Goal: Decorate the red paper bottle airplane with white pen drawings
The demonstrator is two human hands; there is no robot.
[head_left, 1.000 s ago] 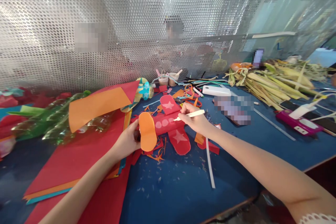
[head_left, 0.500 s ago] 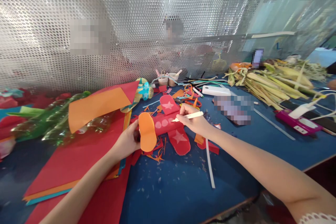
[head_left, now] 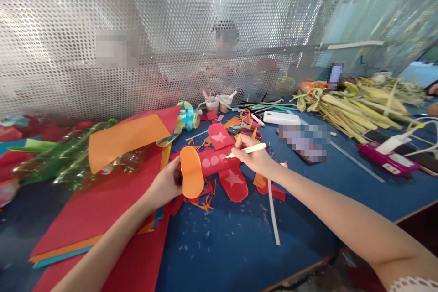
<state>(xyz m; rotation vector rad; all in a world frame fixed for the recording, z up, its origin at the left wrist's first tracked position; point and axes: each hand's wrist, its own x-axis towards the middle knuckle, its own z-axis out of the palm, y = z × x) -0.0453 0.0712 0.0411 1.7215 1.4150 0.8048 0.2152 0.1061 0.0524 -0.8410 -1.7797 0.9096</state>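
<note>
Holding the red toy plane (head_left: 219,168) at frame centre | your left hand (head_left: 167,183) curls around its orange-fronted end, apparently as a brace | your right hand (head_left: 253,159) pinches the white pen (head_left: 256,148) near its tip, likely for control

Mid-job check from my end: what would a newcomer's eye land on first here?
Probably the red paper model at the center, with its bright orange end piece beside the left hand and the white pen in the right hand above its pale circles. Next, the shiny perforated screen across the back and the pale husks heaped at far right.
</note>
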